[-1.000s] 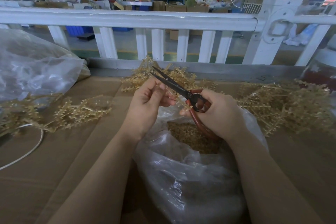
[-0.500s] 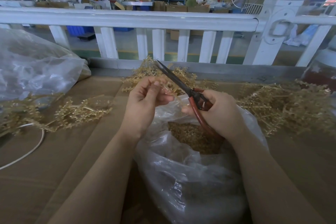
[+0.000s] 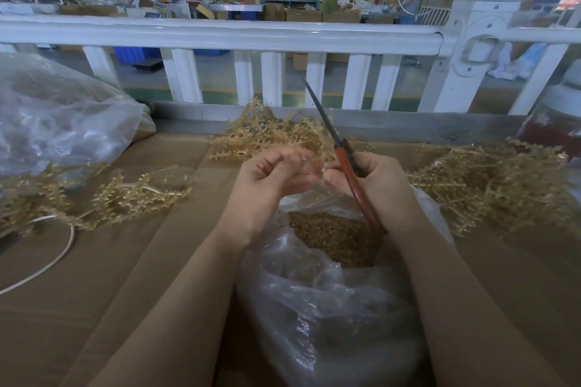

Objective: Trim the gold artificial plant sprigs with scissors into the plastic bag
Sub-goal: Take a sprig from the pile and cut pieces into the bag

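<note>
One small gold sprig is pinched in the left hand, over the mouth of the plastic bag. It looks light, thin and springy — best held at the stem, close to the cut. The right hand grips the scissors, blades together and pointing up. More sprigs lie in heaps on the cardboard — left, right and behind.

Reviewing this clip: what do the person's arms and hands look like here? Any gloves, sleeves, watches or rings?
Both forearms are bare right up to the bottom edge of the frame, with no sleeves in view. The left hand and the right hand wear no gloves. No watch, bracelet or wristband shows on either wrist, and no ring is visible on the fingers that can be seen. No tape or markings show.
</note>
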`<action>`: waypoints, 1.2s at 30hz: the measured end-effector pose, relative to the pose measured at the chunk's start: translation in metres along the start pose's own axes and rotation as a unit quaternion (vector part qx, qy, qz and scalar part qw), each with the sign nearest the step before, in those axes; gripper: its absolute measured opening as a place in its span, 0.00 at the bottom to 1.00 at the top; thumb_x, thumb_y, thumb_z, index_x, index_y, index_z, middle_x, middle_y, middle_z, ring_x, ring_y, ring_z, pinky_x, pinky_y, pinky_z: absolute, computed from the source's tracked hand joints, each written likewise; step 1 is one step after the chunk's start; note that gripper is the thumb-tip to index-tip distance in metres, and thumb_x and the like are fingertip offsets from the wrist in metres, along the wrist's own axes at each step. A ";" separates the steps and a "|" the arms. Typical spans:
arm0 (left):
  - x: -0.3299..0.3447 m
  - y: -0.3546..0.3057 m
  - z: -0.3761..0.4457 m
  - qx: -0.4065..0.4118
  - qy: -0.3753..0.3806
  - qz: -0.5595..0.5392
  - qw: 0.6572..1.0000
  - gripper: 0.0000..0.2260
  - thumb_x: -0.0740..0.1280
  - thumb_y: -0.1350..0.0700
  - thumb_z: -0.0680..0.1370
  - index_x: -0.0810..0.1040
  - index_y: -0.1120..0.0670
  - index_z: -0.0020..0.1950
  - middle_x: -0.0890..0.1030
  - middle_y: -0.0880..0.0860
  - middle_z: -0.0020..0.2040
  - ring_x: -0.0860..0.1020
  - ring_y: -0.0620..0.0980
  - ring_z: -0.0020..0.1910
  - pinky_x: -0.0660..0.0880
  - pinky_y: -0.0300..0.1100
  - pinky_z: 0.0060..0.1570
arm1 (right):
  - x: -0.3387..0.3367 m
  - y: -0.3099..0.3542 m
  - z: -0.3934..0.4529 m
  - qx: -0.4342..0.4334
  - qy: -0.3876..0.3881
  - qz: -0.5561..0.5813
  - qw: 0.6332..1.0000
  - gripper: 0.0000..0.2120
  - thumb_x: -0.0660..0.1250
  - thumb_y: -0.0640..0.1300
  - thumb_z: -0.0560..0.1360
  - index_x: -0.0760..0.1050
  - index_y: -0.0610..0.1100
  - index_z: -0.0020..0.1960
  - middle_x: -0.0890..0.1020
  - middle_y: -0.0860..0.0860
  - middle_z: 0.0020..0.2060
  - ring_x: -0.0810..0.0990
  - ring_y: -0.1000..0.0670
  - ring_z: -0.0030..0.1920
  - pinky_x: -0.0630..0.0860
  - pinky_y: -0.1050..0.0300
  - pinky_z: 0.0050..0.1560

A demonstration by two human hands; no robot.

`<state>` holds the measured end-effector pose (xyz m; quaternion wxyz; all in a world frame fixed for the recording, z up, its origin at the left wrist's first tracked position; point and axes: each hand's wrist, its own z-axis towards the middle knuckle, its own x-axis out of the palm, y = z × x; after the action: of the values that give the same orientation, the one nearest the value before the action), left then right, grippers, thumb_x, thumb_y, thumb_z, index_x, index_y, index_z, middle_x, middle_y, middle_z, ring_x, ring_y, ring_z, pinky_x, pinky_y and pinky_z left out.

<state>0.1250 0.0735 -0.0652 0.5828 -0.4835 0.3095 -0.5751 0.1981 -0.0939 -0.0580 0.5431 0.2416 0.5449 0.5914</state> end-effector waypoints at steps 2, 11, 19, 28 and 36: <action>-0.001 -0.002 0.000 -0.030 0.026 -0.019 0.999 0.10 0.65 0.60 0.79 0.86 0.52 0.47 0.86 0.58 0.47 0.85 0.54 0.47 0.80 0.40 0.46 | -0.001 0.000 -0.001 0.002 0.000 0.026 1.000 0.06 0.78 0.40 0.72 0.84 0.50 0.42 0.86 0.58 0.34 0.84 0.60 0.36 0.77 0.71 0.38; -0.004 -0.009 -0.001 -0.231 0.018 -0.050 0.972 0.08 0.76 0.57 0.66 0.83 0.57 0.43 0.86 0.56 0.41 0.82 0.46 0.33 0.77 0.34 0.31 | -0.005 0.001 -0.004 -0.022 0.035 0.052 0.998 0.10 0.77 0.35 0.72 0.83 0.50 0.45 0.86 0.54 0.40 0.84 0.56 0.41 0.79 0.65 0.45; -0.004 -0.006 -0.001 -0.251 0.027 -0.034 0.967 0.09 0.77 0.59 0.64 0.87 0.57 0.42 0.85 0.55 0.40 0.81 0.44 0.34 0.74 0.32 0.31 | -0.002 -0.003 -0.001 -0.018 0.017 0.078 0.997 0.07 0.78 0.40 0.71 0.83 0.45 0.47 0.85 0.56 0.40 0.84 0.56 0.44 0.79 0.60 0.52; -0.002 -0.005 0.004 -0.092 -0.125 0.103 0.982 0.16 0.76 0.52 0.73 0.73 0.52 0.55 0.78 0.51 0.53 0.81 0.49 0.50 0.79 0.42 0.47 | -0.004 -0.005 0.000 0.000 0.018 0.099 0.995 0.08 0.78 0.39 0.71 0.84 0.47 0.48 0.86 0.53 0.43 0.86 0.50 0.47 0.83 0.50 0.54; 0.005 -0.004 -0.005 0.164 0.005 0.541 0.825 0.15 0.63 0.54 0.73 0.82 0.41 0.56 0.62 0.48 0.76 0.51 0.48 0.78 0.41 0.50 0.73 | -0.004 -0.006 -0.001 -0.016 0.025 0.117 0.993 0.09 0.77 0.37 0.71 0.82 0.42 0.50 0.86 0.50 0.43 0.85 0.47 0.48 0.82 0.55 0.53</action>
<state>0.1196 0.0677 -0.0619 0.8695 -0.1324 0.4259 -0.2121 0.2010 -0.0992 -0.0626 0.4604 0.2804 0.5163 0.6655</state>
